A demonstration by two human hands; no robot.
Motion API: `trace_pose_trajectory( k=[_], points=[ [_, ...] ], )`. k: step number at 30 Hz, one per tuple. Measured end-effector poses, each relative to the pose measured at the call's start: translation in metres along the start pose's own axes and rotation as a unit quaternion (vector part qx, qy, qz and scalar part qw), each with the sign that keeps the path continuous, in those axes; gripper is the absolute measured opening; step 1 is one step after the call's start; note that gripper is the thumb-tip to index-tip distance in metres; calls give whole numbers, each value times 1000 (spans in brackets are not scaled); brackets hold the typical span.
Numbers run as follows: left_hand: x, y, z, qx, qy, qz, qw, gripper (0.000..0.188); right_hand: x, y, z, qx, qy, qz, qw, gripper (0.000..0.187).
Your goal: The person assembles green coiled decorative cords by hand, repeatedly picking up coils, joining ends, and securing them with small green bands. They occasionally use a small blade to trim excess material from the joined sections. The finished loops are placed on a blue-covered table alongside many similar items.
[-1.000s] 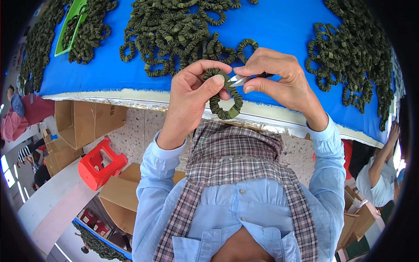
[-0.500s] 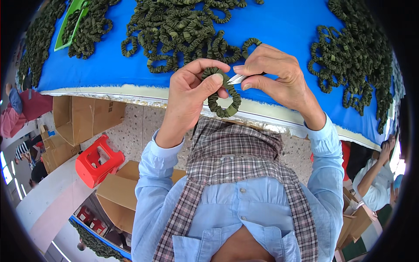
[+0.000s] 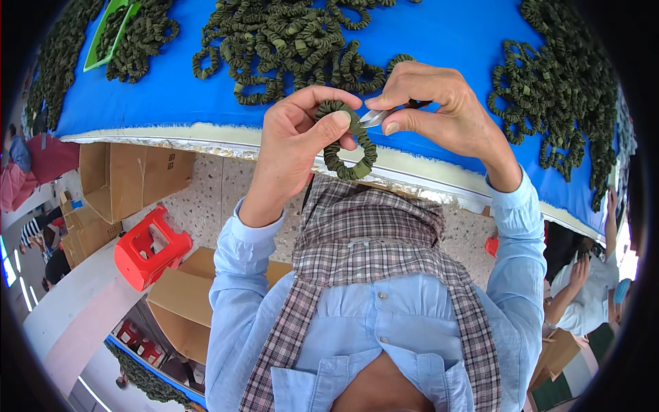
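Between the thumb and fingers of my left hand (image 3: 302, 134) is a dark green scrunchie (image 3: 365, 156), its ring hanging down over the table's near edge. My right hand (image 3: 439, 106) pinches a small pair of metal thread snips (image 3: 374, 118). Their pointed tips meet the scrunchie's fabric right beside my left thumb. The snips' dark rear end shows behind my right fingers. Just beyond both hands lies a large heap of dark green scrunchies (image 3: 295, 41) on the blue tabletop (image 3: 439, 31).
Another scrunchie heap (image 3: 556, 89) covers the table's right side. At far left, a green tray (image 3: 110, 41) holds more. Cardboard boxes (image 3: 137, 178) and a red plastic stool (image 3: 147, 250) stand on the floor to my left. A person in a white top (image 3: 583, 295) is at far right.
My right hand has turned slightly, so more of the snips' blades and dark rear end show. The scrunchie stays pinched in my left hand. The person at right has shifted.
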State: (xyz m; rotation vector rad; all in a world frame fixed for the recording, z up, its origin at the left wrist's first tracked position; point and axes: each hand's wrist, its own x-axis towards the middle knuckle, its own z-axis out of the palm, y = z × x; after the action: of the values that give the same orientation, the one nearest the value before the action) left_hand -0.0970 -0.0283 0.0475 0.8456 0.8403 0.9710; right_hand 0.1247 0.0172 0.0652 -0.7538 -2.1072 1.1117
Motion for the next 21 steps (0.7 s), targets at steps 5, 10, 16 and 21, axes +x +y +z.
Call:
trace_pose_trajectory(
  k=[5, 10, 16, 21],
  points=[
    [0, 0, -2, 1, -4, -8, 1000, 30, 4, 4, -2, 7, -20, -11, 1000, 17],
    [0, 1, -2, 5, 0, -11, 1000, 31, 3, 7, 0, 11, -13, -13, 1000, 16],
    [-1, 1, -3, 9, -3, -19, 1000, 32, 3, 11, 0, 27, -21, -3, 999, 14],
    [-3, 0, -8, 12, 7, -16, 1000, 30, 2, 7, 5, 131, 18, 114, 985, 19]
  ],
)
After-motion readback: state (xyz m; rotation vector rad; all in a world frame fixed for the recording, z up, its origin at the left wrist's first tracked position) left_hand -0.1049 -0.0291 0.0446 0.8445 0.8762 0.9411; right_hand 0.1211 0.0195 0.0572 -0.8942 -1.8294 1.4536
